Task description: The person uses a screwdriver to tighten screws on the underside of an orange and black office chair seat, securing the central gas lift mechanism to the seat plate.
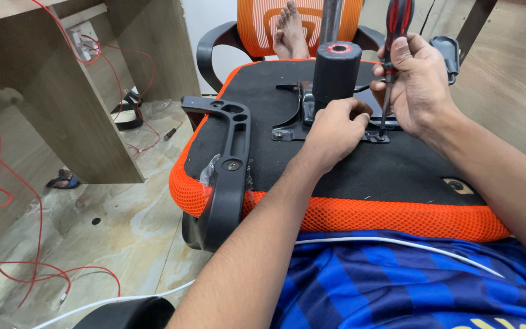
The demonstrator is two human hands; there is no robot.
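Resting upside down across the person's lap, the office chair seat [348, 176] shows its black underside rimmed in orange mesh, with the metal mechanism plate [312, 116] near its middle and the black gas cylinder [335, 72] rising from that plate. The left hand [335, 131] lies curled on the plate at about six o'clock from the cylinder, fingers bent and pressing down, holding it flat rather than gripping anything loose. The right hand [418, 82], at about three o'clock from the cylinder, is closed around a red-and-black screwdriver [392, 55] held upright, its tip seated at the plate's right corner. By my judgement the plate is only partly fastened: one bolt head shows at its left corner, the right corner is being worked, and the far corners are hidden by hands and cylinder. Counting: one screwdriver, one cylinder, one plate, one armrest [229, 164] bolted on at nine o'clock, and a bare mounting spot [456, 184] at four o'clock where no armrest sits.
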